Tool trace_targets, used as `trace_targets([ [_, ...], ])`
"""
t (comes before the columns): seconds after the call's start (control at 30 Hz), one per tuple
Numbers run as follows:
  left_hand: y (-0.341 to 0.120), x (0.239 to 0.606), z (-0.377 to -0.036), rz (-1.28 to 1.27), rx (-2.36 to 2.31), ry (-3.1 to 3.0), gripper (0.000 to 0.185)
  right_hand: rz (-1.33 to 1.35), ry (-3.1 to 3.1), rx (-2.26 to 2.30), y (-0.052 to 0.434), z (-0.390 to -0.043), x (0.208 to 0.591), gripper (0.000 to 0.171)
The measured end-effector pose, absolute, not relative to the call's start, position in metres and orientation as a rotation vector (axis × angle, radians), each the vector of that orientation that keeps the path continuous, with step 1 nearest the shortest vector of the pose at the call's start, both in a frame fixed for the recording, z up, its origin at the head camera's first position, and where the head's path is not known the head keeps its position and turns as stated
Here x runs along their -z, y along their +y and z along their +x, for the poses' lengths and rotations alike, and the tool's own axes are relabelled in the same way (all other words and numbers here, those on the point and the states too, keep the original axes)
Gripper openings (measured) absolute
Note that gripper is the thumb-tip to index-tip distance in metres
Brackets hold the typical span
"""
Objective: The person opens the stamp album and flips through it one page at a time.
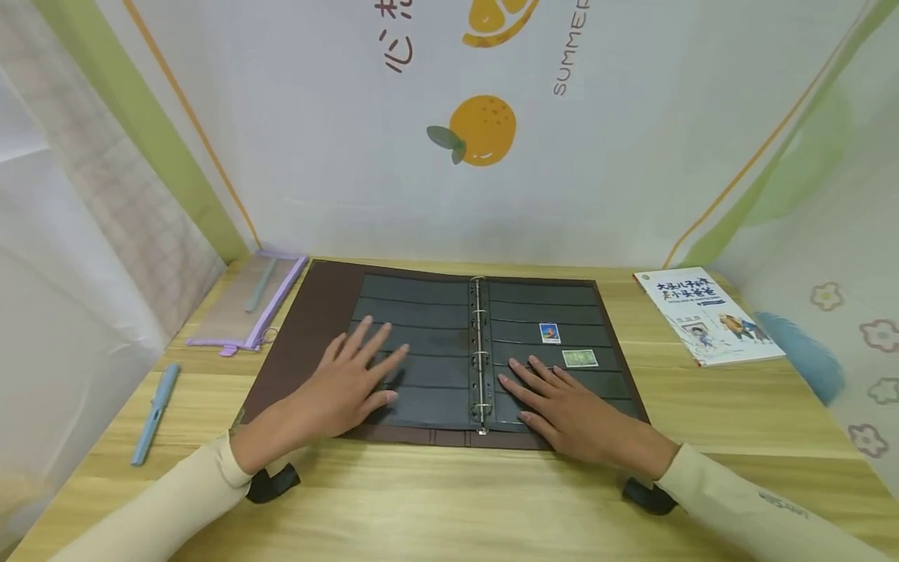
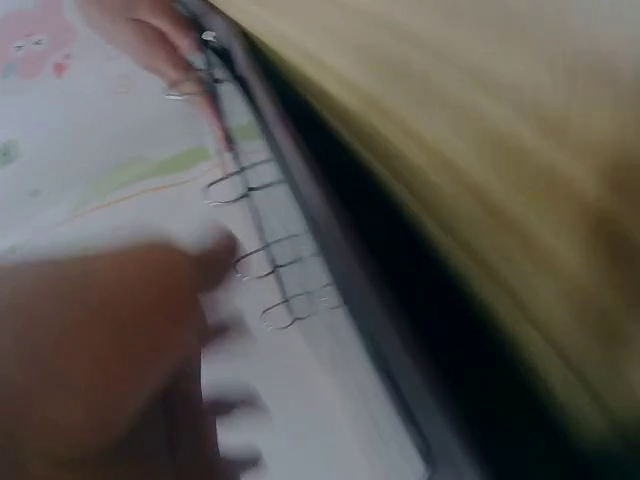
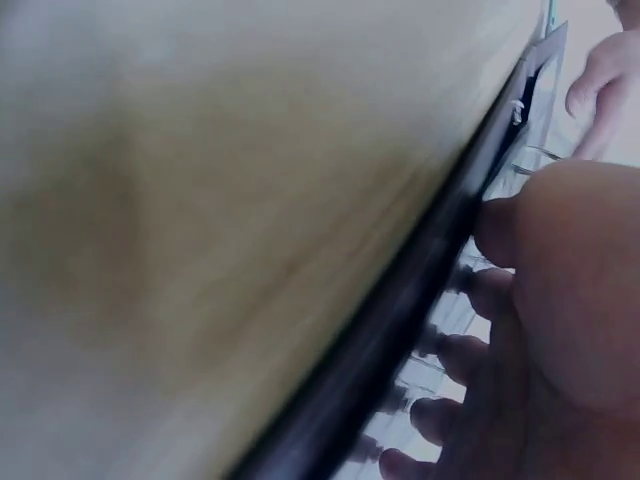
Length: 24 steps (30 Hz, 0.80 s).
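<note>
A brown ring binder (image 1: 449,359) is lying open at the middle of the wooden table (image 1: 449,507), its dark pocket pages facing up. The left hand (image 1: 347,386) is resting flat on the left page, fingers straight and spread wide. The right hand (image 1: 562,406) is lying flat on the right page near the binder's front edge, fingers straight and close together, just beside a green stamp (image 1: 580,358); a blue stamp (image 1: 550,333) is sitting farther back.
</note>
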<state>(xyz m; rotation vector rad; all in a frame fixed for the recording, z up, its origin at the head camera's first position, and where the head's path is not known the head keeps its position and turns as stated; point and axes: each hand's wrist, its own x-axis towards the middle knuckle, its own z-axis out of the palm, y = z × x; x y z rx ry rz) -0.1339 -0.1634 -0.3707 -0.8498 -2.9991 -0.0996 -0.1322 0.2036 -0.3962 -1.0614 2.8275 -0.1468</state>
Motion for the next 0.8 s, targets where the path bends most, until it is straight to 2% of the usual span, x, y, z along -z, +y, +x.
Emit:
trace_targets([
  [0.07, -0.159, 0.374, -0.139, -1.035, 0.148, -3.051, 0.063, -1.055, 2.822, 0.152, 0.203, -0.134, 0.394, 0.057],
  [0.17, -0.156, 0.378, -0.143, -1.145, 0.190, -3.173, 0.062, -1.046, 2.817, 0.185, 0.207, -0.141, 0.389, 0.055],
  [0.3, -0.157, 0.381, -0.143, -1.137, 0.193, -3.245, 0.064, -0.949, 2.861, 0.274, 0.224, -0.165, 0.376, 0.058],
  [0.57, -0.159, 0.385, -0.143, -1.150, 0.259, -3.232, 0.065, -0.598, 2.893, 0.466, 0.279, -0.244, 0.356, 0.067],
  [0.8, -0.155, 0.383, -0.146, -1.152, 0.274, -3.249, 0.065, -0.451, 2.890, 0.612, 0.287, -0.261, 0.366, 0.062],
])
